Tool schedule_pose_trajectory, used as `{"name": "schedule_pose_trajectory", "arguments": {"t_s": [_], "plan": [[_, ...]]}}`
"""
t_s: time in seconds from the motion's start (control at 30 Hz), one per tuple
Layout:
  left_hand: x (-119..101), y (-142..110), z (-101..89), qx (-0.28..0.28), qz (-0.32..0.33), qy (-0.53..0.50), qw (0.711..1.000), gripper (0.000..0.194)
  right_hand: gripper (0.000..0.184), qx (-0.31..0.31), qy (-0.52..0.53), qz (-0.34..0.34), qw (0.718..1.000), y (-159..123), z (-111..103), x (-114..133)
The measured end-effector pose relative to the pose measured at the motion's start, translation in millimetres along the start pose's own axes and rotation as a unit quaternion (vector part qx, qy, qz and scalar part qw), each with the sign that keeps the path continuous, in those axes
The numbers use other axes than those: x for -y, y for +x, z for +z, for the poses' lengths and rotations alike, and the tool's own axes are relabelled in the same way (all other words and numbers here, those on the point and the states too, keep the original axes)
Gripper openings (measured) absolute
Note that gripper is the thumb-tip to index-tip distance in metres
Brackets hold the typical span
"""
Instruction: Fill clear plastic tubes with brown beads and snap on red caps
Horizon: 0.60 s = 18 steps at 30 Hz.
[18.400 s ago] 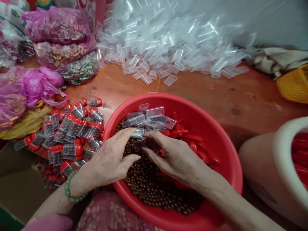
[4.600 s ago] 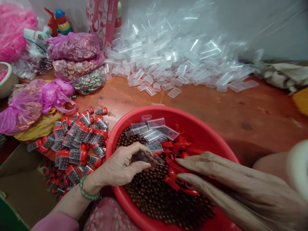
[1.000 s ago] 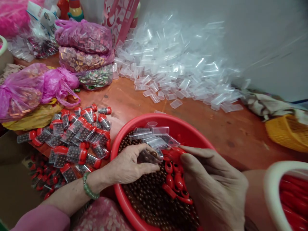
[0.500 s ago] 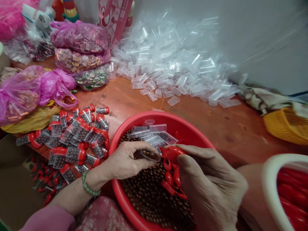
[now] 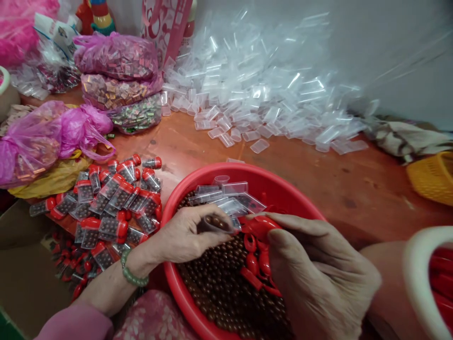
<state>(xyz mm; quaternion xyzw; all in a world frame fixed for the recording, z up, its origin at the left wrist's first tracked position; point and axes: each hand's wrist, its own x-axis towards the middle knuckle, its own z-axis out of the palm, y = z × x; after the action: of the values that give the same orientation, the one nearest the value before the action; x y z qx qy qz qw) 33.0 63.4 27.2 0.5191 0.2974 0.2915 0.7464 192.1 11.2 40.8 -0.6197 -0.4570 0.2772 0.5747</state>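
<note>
Over a red basin [image 5: 300, 189], my left hand [image 5: 186, 236] is closed round a small clear plastic container [image 5: 222, 227] with brown balls inside, its open end towards the right. My right hand [image 5: 325, 269] pinches a shiny red plastic cap [image 5: 262, 227] between thumb and fingers, close to that open end. Whether cap and container touch, I cannot tell. Below both hands lie many loose brown balls [image 5: 226, 278], with several red plastic pieces [image 5: 252, 262] on top. Empty clear containers [image 5: 235, 189] rest at the basin's far side.
Red-capped containers filled with balls [image 5: 113, 193] are heaped on the left, above an open cardboard box [image 5: 21, 255]. A large pile of clear containers [image 5: 247, 108] leans against the wall. Pink bags [image 5: 116, 56] stand back left. On the right are a pale tub [image 5: 414, 264] and a yellow basket [image 5: 432, 179].
The view has shifted slightly. My right hand and the red cap appear a little further right; the container in my left hand seems turned slightly. Both grips stay the same.
</note>
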Motion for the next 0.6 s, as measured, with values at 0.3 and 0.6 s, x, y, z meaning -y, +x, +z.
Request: {"name": "schedule_pose_trajectory", "arguments": {"t_s": [0.3,0.6], "plan": [[2.2,-0.2,-1.2,0.009,0.004,0.016,1.000,0.004,0.016,0.001,-0.005,-0.011,1.000,-3.9,2.2,2.0],[0.6,-2.8,-1.5,0.031,-0.012,0.071,0.997,0.006,0.017,0.008,-0.017,-0.024,1.000,-4.0,1.9,2.1]]}}
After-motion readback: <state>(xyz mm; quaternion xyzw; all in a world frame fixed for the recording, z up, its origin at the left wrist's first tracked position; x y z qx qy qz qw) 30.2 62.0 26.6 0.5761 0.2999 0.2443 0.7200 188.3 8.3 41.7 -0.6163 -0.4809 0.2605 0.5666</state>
